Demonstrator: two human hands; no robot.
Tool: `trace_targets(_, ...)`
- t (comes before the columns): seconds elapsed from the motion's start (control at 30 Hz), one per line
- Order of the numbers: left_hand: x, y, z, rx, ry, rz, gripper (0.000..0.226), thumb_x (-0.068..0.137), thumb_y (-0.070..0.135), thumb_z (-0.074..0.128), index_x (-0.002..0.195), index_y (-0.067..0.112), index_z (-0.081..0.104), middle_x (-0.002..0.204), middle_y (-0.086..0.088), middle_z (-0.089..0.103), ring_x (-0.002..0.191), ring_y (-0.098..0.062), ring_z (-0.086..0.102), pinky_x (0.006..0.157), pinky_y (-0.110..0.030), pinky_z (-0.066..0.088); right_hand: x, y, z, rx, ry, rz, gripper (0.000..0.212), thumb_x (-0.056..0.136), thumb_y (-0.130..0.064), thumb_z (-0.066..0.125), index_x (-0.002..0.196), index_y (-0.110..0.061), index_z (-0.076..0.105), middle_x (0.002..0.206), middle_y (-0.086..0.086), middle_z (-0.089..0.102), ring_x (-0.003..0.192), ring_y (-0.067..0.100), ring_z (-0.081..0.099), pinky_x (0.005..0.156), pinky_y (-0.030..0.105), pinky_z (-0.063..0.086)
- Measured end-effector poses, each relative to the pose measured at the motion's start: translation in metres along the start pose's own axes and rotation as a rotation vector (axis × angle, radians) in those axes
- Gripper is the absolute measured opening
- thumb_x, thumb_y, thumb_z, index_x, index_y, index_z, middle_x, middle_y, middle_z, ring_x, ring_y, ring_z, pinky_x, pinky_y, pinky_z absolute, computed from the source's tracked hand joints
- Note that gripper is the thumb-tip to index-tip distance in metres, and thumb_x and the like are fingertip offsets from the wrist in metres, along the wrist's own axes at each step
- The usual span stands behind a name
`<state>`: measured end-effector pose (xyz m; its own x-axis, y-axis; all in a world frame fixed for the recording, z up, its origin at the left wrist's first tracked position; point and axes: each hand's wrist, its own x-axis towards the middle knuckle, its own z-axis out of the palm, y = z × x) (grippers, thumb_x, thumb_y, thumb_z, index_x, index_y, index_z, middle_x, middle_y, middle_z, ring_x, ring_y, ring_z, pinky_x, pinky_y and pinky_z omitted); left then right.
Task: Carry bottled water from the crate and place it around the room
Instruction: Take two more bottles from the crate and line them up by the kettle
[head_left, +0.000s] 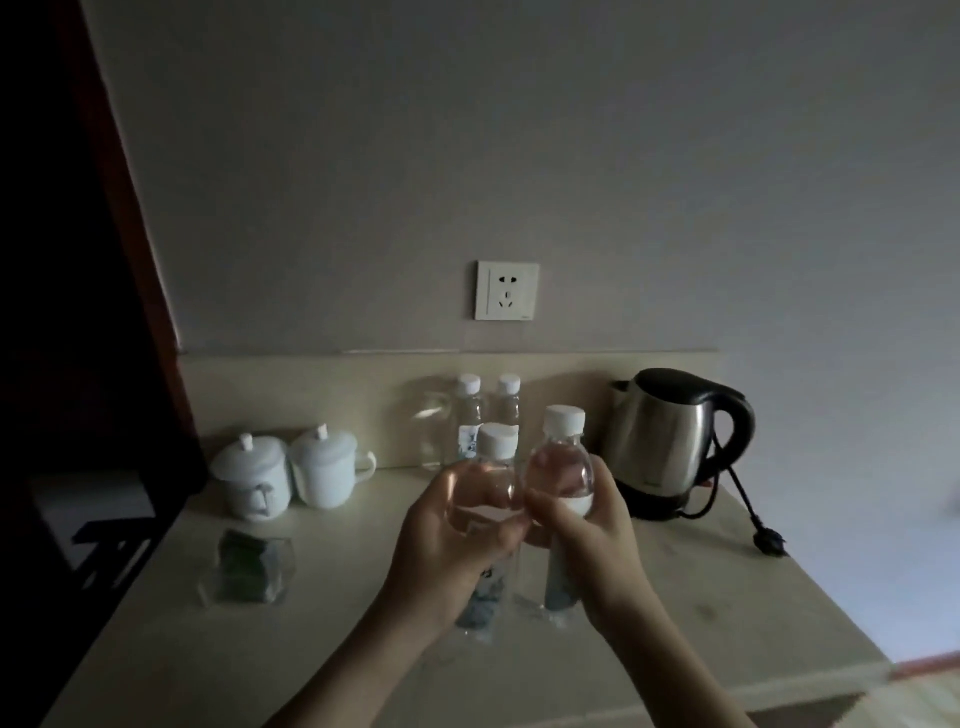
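Note:
My left hand (447, 551) grips a clear water bottle with a white cap (493, 478) around its middle. My right hand (592, 540) grips a second, slightly taller white-capped bottle (563, 457). Both bottles are upright and side by side over the pale countertop (701, 613), their bases close to its surface; whether they touch it I cannot tell. Behind them, against the backsplash, stand two more capped water bottles (470, 410), (508, 402). The crate is out of view.
Two white lidded mugs (254, 478), (327, 467) stand at the back left. A clear holder with packets (249, 566) lies in front of them. A steel kettle (670, 441) sits at the back right, its plug (769, 540) loose on the counter. A wall socket (506, 291) is above.

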<state>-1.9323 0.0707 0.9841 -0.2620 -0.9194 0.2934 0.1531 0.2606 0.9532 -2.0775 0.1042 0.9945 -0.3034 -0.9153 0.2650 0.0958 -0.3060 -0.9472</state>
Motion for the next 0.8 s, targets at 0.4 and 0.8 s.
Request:
trace_targets(0.4,0.053,-0.108,0.001,0.084,0.162,-0.052,0.053,0.066,0.014,0.083,0.11,0.033,0.061,0.094,0.004,0.074,0.083,-0.007,0.071,0.068,-0.018,0.054,0.056,0.11,-0.026,-0.283,0.11,-0.082,0.054,0.069,-0.012,0.08,0.117,-0.017,0.053,0.092,-0.004,0.067,0.084,0.011,0.065,0.074,0.026,0.053)
trace_targets(0.8,0.021,-0.139,-0.017,0.543,0.074,-0.131,0.062,0.057,0.048,0.082,0.106,0.061,0.046,0.097,0.023,0.069,0.093,0.006,0.065,0.08,-0.018,0.052,0.033,0.134,-0.066,-0.679,-0.163,0.111,0.06,0.068,-0.042,0.081,0.118,-0.04,0.049,0.112,-0.015,0.066,0.103,0.002,0.066,0.084,0.033,0.056)
